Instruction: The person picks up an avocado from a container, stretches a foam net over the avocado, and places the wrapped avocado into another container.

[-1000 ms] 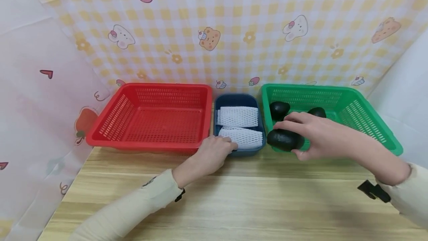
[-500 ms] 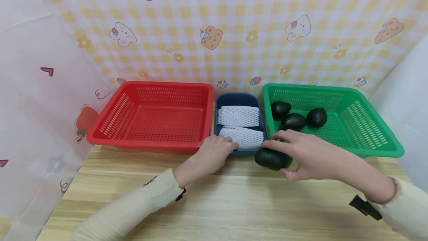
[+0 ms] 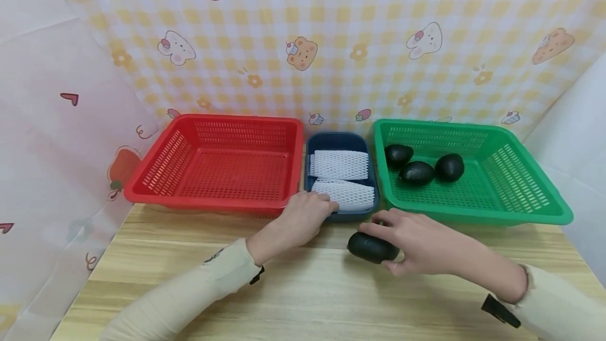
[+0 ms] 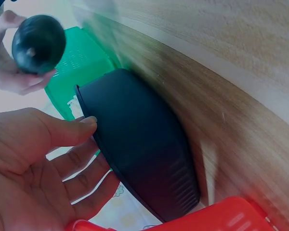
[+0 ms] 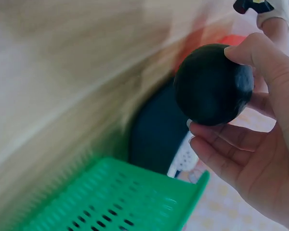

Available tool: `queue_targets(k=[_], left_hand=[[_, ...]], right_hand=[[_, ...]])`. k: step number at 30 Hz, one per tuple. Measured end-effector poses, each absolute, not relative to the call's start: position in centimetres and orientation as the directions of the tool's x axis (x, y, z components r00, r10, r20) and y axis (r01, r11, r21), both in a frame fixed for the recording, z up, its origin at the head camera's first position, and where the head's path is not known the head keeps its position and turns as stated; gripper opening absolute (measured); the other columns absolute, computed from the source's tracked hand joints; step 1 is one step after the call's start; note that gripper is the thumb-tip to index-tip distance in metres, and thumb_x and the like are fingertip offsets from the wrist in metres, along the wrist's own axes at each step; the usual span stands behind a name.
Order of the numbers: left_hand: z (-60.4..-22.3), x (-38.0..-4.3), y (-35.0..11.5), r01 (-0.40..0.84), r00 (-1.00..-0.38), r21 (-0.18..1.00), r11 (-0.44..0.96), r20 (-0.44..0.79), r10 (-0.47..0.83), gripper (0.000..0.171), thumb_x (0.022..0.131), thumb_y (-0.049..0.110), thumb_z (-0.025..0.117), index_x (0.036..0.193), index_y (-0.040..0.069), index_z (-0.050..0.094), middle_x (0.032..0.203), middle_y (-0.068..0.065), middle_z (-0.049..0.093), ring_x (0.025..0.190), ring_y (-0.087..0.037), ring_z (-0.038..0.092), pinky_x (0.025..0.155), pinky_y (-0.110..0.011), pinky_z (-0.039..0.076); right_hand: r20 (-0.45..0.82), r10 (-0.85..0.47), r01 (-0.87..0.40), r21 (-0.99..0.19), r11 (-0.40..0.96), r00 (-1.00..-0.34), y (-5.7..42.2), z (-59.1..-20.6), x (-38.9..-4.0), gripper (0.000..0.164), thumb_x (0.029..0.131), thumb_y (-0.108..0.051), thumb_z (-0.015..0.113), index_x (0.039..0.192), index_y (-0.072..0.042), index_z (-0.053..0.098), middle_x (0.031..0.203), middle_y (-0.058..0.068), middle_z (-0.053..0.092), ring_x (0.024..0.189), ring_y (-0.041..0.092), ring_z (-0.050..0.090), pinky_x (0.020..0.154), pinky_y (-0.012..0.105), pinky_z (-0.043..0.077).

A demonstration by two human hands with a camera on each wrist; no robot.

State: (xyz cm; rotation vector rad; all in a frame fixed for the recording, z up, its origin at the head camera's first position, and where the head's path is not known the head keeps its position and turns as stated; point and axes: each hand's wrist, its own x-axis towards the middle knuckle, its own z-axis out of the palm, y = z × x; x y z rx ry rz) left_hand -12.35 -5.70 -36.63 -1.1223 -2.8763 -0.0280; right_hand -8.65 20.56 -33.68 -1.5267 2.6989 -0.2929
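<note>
A dark avocado (image 3: pixel 373 248) is pinched between the thumb and fingers of my right hand (image 3: pixel 416 243), over the table in front of the baskets. The right wrist view shows this avocado (image 5: pixel 214 84) end-on. My left hand (image 3: pixel 303 217) is at the near left corner of a small dark blue bin (image 3: pixel 374 172). In the left wrist view its thumb (image 4: pixel 74 131) lies on the outside of the bin's rim, with the fingers across the rim from it. White foam net sleeves (image 3: pixel 343 194) lie in two piles inside the bin.
A green basket (image 3: pixel 478 213) at the right holds three more avocados (image 3: pixel 416 173). To the bin's left stands a red basket (image 3: pixel 208 204) with slotted walls. All three containers line the back of the wooden table (image 3: pixel 303 299), against a checked cloth (image 3: pixel 331 83).
My right hand has carried the avocado out over the green basket's near left rim, moving left and toward me. The left hand has stayed at the blue bin's corner.
</note>
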Motion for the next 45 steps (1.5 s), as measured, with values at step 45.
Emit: queue_targets(k=[45], left_hand=[[-36.0,-12.8,-6.2,0.673,-0.737,0.253,0.695,0.146,0.660,0.026,0.093,0.013,0.073,0.119,0.011,0.070,0.100,-0.004,0.068,0.082,-0.016,0.062,0.061,-0.024,0.052]], right_hand=[[-0.151,-0.800,-0.768,-0.225,0.600,-0.581,18.9,-36.1,-8.8,0.065,0.085,-0.025,0.084,0.142,-0.006,0.058,0.119,0.014,0.061,0.095,0.024,0.058,0.077,0.039,0.055]])
